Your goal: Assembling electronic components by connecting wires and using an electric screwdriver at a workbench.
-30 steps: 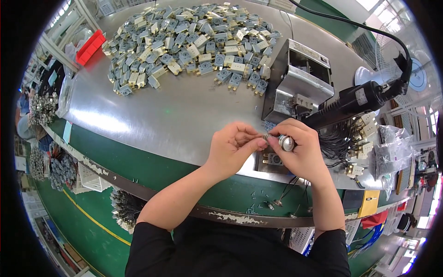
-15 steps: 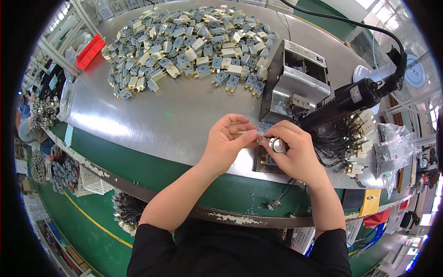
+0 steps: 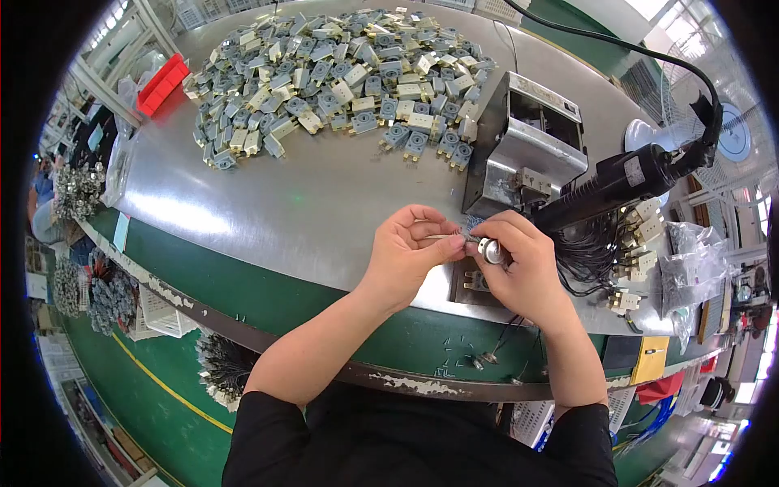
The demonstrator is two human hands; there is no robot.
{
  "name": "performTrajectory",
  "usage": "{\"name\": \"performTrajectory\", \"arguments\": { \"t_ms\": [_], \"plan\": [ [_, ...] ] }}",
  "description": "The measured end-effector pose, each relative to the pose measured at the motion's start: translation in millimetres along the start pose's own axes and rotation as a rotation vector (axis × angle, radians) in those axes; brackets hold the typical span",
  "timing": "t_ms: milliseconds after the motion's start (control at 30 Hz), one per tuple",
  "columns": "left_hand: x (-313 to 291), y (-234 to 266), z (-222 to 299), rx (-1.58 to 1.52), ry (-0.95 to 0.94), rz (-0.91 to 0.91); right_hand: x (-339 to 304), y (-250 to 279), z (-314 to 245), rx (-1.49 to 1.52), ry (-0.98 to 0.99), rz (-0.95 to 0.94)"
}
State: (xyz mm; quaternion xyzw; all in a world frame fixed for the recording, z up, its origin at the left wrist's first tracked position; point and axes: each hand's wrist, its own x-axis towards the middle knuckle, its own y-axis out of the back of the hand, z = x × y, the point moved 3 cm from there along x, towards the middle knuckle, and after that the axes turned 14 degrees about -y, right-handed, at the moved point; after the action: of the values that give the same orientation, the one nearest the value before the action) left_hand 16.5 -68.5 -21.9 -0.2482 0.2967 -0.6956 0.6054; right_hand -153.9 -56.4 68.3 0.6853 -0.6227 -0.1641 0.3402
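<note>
In front of me, over the near edge of the metal tabletop, my two hands meet fingertip to fingertip. A round silver metal part (image 3: 492, 252) with a domed face sits in the curled fingers of my right hand (image 3: 527, 272). My left hand (image 3: 403, 256) is closed in a pinch at that part's left side, thumb against forefinger. Whatever it grips there is thin and mostly covered by the fingertips. Below my right hand lies a small fixture (image 3: 477, 282) with brass-coloured prongs, partly hidden by that hand.
Grey and cream plug-like parts (image 3: 341, 89) form a large heap at the back. A metal housing (image 3: 527, 138) and a black cylindrical powered tool (image 3: 604, 188) stand to the right, beside black cords (image 3: 584, 252). Small screws (image 3: 446, 357) lie on the green near strip. A red bin (image 3: 162, 85) is far left.
Both hands have shifted slightly to the right in the picture, along with the silver part. The left fingertips now press closer together beside it. The surroundings have shifted slightly as well.
</note>
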Motion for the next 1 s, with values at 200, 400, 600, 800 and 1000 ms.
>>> {"name": "performTrajectory", "arguments": {
  "t_ms": [200, 400, 600, 800, 1000],
  "plan": [
    [-7, -4, 11, 0.361, -0.397, -0.069, -2, -3, -2, -0.007, -0.011, 0.036],
    [-13, -16, 26, 1.032, -1.119, -0.503, -3, -2, 6, -0.026, -0.029, 0.027],
    [3, -1, 18, 0.357, -0.272, -0.022, 2, 4, -4, 0.01, 0.016, 0.079],
    [-2, -5, 18, 0.384, -0.289, -0.11, 2, 3, 1, 0.053, -0.045, -0.044],
    [-3, -7, 19, 0.541, -0.461, -0.294, 5, 2, -1, -0.05, -0.104, 0.04]
  ]
}}
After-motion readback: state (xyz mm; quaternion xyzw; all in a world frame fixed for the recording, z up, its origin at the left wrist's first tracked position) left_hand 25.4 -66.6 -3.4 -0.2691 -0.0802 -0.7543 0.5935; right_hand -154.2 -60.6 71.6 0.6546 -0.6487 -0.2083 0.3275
